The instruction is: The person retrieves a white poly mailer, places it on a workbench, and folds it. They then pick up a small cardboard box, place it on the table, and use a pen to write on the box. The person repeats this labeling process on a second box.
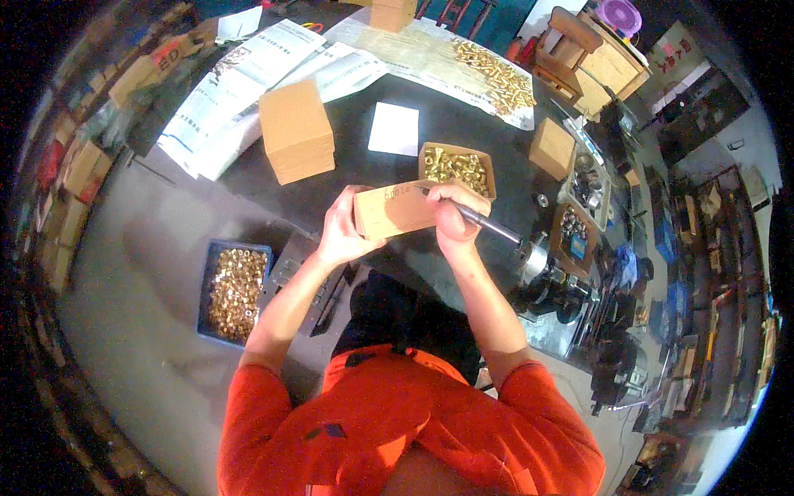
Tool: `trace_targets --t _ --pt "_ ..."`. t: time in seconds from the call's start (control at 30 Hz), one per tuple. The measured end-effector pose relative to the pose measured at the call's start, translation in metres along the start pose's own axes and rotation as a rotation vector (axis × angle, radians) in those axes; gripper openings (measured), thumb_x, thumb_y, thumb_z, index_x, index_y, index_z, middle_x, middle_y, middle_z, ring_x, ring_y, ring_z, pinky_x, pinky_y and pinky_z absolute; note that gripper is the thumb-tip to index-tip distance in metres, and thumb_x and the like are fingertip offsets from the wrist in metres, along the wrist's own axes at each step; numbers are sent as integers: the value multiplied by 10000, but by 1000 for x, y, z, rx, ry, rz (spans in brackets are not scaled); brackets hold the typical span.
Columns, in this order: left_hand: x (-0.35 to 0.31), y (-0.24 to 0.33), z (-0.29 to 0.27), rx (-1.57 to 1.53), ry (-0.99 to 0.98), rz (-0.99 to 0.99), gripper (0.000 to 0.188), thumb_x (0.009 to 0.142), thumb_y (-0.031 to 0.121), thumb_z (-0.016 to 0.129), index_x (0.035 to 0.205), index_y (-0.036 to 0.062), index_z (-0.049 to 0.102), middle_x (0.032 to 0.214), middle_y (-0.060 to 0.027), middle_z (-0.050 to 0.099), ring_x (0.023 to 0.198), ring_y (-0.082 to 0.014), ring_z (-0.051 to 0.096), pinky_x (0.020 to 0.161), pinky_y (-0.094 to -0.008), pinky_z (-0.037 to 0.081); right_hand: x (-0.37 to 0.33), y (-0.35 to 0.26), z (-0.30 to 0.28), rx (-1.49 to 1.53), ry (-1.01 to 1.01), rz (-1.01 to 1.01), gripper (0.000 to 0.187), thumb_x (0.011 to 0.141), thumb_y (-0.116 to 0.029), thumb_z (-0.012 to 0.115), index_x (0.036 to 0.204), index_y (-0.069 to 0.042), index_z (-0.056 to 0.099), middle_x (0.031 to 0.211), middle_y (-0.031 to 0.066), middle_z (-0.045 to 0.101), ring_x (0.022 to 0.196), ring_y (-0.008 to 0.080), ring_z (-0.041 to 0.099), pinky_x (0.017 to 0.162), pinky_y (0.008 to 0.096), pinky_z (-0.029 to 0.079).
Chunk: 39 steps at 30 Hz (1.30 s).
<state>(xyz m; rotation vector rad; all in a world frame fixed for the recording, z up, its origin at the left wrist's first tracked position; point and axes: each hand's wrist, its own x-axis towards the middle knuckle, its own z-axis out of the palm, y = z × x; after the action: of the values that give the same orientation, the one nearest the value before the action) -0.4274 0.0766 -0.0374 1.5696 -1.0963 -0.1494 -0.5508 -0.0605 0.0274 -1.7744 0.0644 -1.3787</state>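
Observation:
My left hand (339,234) grips the left end of a small brown cardboard box (395,217), holding it tilted up above the dark table. Handwritten marks run along the upper part of its face. In my right hand (456,217) is a dark pen (490,225), its tip at the face near the upper right corner and its long barrel slanting down to the right. Just behind my right hand stands an open cardboard box of brass fittings (452,162). A white sheet of paper (394,129) lies beyond the held box.
A larger closed carton (296,132) stands left on the table (364,91), beside spread newspapers (240,91). Loose brass parts (495,76) cover paper at the far right. A blue bin of brass nuts (236,291) sits lower left. A metal machine (542,269) stands right.

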Motion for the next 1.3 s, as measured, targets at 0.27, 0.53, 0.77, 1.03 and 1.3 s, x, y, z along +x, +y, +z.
trace_targets --t 0.27,0.53,0.77,1.03,1.3 --pt "1 3 0 33 5 -1 654 478 174 800 1042 42 497 982 -140 582 925 -312 592 803 -372 482 1 -4 5 -201 0 -14 100 668 -66 544 582 -33 583 558 73 557 506 186 543 496 269 414" --pt "1 1 1 29 4 35 664 482 177 806 1049 37 491 975 -145 582 923 -319 592 800 -379 484 -2 -1 -1 -83 -25 -36 228 718 -194 589 561 -30 565 538 60 526 499 167 526 482 269 389" --pt "2 8 0 65 10 -3 667 498 187 821 1055 37 485 974 -146 582 918 -315 595 787 -379 488 -8 -7 -5 68 84 -11 111 647 44 484 591 39 580 577 100 549 524 149 503 486 234 336" --pt "0 6 -1 94 18 42 678 498 182 840 1059 35 490 977 -141 588 906 -309 602 775 -368 494 -17 -17 1 -9 -163 -93 112 654 3 515 644 0 626 624 95 610 539 157 563 496 244 401" --pt "0 8 0 67 43 58 676 494 182 841 1056 40 493 966 -142 595 905 -314 604 769 -369 495 -15 -18 0 28 -230 -47 104 649 -25 530 650 -10 633 631 96 619 558 167 585 524 249 431"
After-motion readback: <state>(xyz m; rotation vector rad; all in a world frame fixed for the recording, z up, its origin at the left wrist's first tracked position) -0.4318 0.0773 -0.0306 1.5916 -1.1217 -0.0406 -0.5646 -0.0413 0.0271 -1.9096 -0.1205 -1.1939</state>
